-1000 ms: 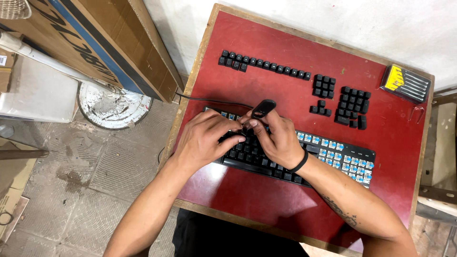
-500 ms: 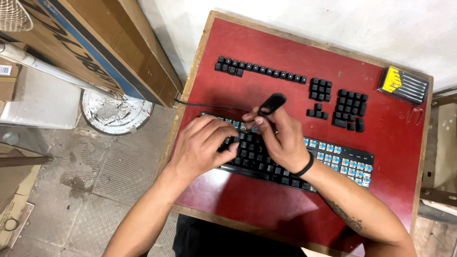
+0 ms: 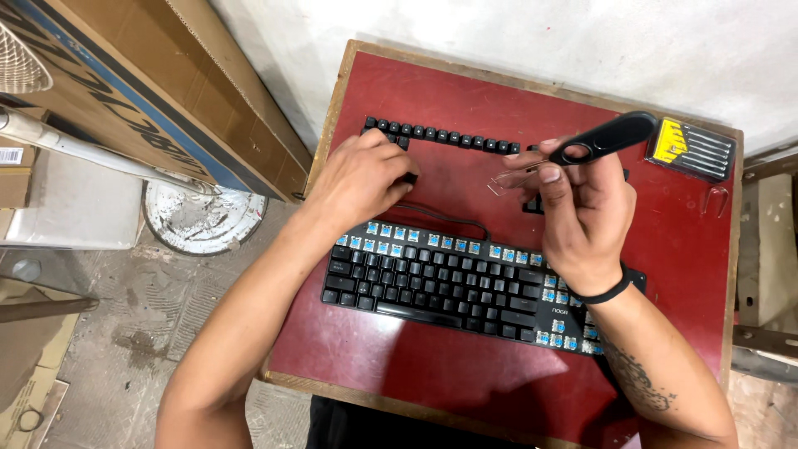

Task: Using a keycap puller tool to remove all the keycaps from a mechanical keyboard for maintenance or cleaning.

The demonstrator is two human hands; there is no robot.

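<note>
A black keyboard (image 3: 432, 283) with several keycaps off, blue switches showing, lies on a red table (image 3: 465, 382). My right hand (image 3: 582, 208) is raised above the keyboard's right part and grips a black keycap puller (image 3: 603, 140) with wire prongs pointing left. My left hand (image 3: 362, 179) rests on the table beyond the keyboard, its fingertips pinching a black keycap (image 3: 409, 178) just below a row of removed black keycaps (image 3: 440, 137). The keyboard's black cable (image 3: 449, 218) loops between the hands.
A yellow and black screwdriver bit set (image 3: 692, 150) lies at the table's far right corner, with a small wire clip (image 3: 716, 199) beside it. Cardboard boxes (image 3: 150, 100) lean at the left. A white round lid (image 3: 204, 220) sits on the floor.
Both hands have lifted off the keyboard. My left hand moved up to the row of loose keycaps with a cap; my right hand rose with the puller.
</note>
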